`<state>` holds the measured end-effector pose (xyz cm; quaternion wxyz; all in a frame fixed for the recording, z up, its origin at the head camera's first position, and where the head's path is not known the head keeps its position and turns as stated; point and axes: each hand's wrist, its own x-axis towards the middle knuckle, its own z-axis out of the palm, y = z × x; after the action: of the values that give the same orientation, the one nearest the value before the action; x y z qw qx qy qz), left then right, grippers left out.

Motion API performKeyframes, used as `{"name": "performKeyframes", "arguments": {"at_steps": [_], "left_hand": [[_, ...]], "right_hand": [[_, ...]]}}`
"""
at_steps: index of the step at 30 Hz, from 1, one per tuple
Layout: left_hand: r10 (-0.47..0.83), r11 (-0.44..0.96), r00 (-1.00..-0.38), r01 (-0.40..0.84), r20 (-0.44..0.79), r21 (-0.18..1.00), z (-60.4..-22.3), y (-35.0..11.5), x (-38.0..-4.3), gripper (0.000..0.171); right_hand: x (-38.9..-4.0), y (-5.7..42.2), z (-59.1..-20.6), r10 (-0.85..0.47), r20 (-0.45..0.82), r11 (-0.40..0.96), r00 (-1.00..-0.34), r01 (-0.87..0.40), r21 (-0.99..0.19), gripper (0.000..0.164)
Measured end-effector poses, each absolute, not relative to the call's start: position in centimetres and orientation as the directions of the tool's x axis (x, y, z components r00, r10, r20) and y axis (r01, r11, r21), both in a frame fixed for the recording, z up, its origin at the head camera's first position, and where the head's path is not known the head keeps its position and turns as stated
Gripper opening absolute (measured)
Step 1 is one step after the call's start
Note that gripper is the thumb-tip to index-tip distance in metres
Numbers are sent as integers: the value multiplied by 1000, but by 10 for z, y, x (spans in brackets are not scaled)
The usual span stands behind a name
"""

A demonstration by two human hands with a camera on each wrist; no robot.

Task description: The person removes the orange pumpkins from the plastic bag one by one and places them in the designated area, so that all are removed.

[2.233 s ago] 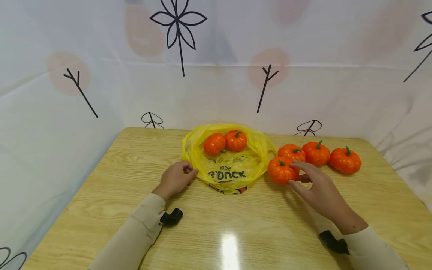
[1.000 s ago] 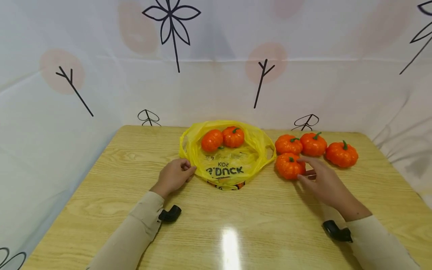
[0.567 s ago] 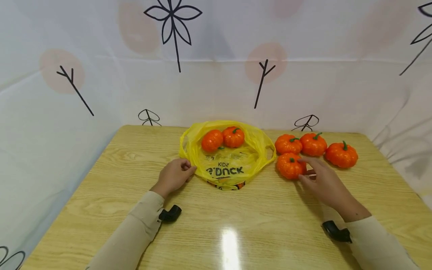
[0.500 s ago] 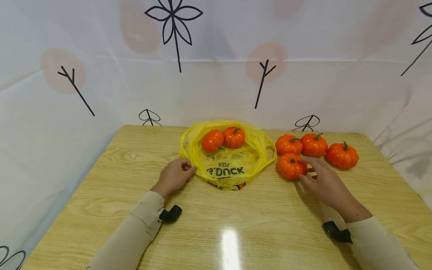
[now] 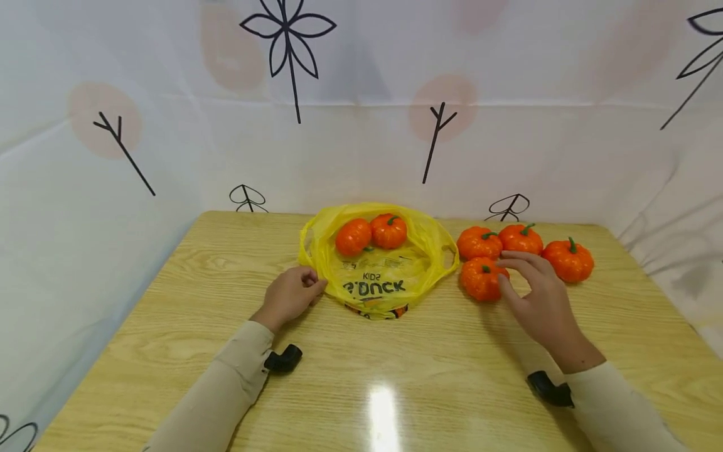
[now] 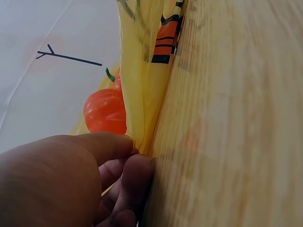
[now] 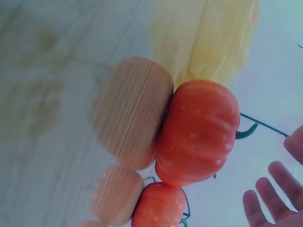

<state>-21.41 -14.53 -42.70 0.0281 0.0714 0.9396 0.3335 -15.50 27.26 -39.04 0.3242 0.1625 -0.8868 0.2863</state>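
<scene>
1. The right hand (image 5: 542, 301) is loose, thumb and fingers spread, gripping nothing; the right wrist view shows a gap between its fingertips and the pumpkins.
2. The left hand (image 5: 289, 294) pinches the near left edge of the yellow bag (image 5: 420, 273) between thumb and fingers.
3. Just left of the right hand sits the nearest loose pumpkin (image 5: 482, 280), upright on the table (image 5: 333, 395), close to the bag's right handle.
4. Directly behind it, on the far side, is a second loose pumpkin (image 5: 477, 245), its green stem leaning right.
5. Right of that one stands a third loose pumpkin (image 5: 521, 238), and farther right a fourth loose pumpkin (image 5: 570, 261), a little nearer.
6. The bag lies spread open at the middle of the table's far part, dark lettering showing inside it. In its far left part rest a tilted pumpkin (image 5: 353, 237) and, to its right, an upright pumpkin (image 5: 388, 231).
7. Black fittings show at both wrists, by the left sleeve (image 5: 211, 389) and the right sleeve (image 5: 621, 411).
8. Beyond the table's far edge hangs a pale cloth (image 5: 350, 157) with line-drawn plants and pinkish blots.
</scene>
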Motion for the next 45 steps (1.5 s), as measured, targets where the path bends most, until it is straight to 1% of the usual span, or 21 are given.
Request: {"name": "performKeyframes", "arguments": {"at_steps": [8, 14, 17, 21, 26, 29, 33, 38, 45], "left_hand": [[142, 767, -990, 102, -12, 633, -430, -150, -215, 24], [143, 761, -990, 103, -11, 640, -431, -151, -214, 24], [144, 763, -989, 96, -23, 639, -432, -150, -214, 25], [144, 764, -989, 91, -31, 639, -432, -149, -214, 25], [138, 770, -990, 101, -9, 630, -430, -150, -214, 24], [138, 773, -990, 103, -8, 626, -429, -150, -215, 24], [138, 773, -990, 99, -14, 626, -428, -149, -215, 24], [140, 778, -990, 103, -12, 619, -428, -148, -215, 23], [140, 774, -990, 104, -8, 624, -427, -147, -215, 23]], "right_hand": [[-165, 254, -383, -128, 681, 747, -721, -522, -413, 24], [-169, 233, -372, -112, 651, 723, -751, -511, -465, 23], [-171, 219, -364, -132, 624, 714, -770, -511, -479, 22], [-175, 201, -353, -216, 551, 721, -806, -512, -467, 23], [-186, 183, -339, -347, 428, 760, -835, -517, -393, 29], [-194, 173, -333, -396, 362, 778, -844, -518, -355, 31], [-205, 162, -329, -427, 279, 796, -860, -504, -335, 36], [-220, 152, -325, -453, 226, 801, -863, -505, -322, 42], [-237, 134, -323, -486, 116, 807, -866, -495, -321, 50]]}}
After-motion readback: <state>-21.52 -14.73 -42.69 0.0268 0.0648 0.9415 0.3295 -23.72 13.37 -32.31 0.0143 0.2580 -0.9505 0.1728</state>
